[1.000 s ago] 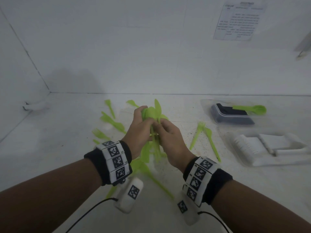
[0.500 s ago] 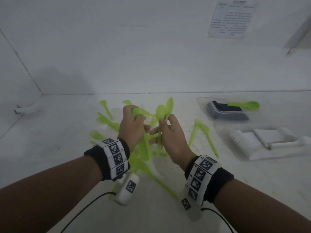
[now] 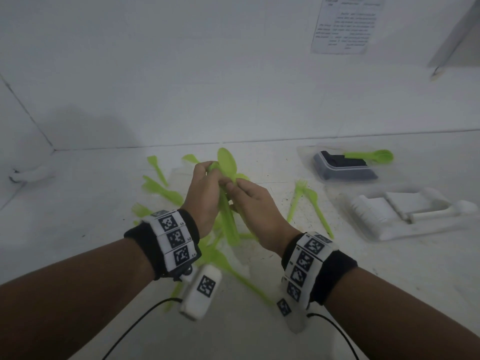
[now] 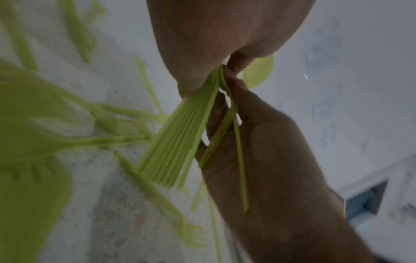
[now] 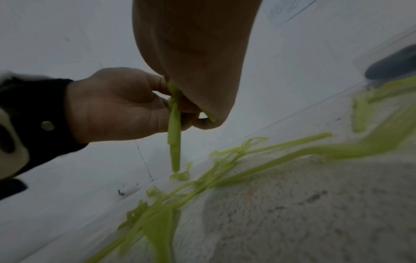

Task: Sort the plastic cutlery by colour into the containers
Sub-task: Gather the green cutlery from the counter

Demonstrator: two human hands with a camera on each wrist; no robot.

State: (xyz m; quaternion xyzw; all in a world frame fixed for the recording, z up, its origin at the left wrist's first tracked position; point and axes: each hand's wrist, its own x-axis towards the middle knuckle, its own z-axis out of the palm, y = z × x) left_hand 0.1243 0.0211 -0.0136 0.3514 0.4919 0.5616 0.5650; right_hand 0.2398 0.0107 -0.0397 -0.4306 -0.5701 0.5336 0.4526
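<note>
Both hands meet above the table over a pile of green plastic cutlery (image 3: 220, 258). My left hand (image 3: 214, 175) grips a stack of green spoons (image 3: 230, 224); one bowl (image 3: 226, 162) sticks up above the fingers. In the left wrist view the stacked handles (image 4: 175, 142) fan out below the palm. My right hand (image 3: 233, 185) pinches two thin green handles (image 4: 238, 142) against that stack. The right wrist view shows the left hand (image 5: 117, 106) and a handle (image 5: 174, 133) hanging down between both hands.
A dark container (image 3: 345, 170) with a green spoon (image 3: 371, 155) across it stands at the back right. A white tray (image 3: 384, 235) with white cutlery lies in front of it. Loose green forks (image 3: 298, 201) and knives (image 3: 161, 190) lie around the hands. Walls close the back and left.
Half a second ago the hands were slightly apart with the spoon bowls fanned out. Now they have closed together and the spoons sit in one stack.
</note>
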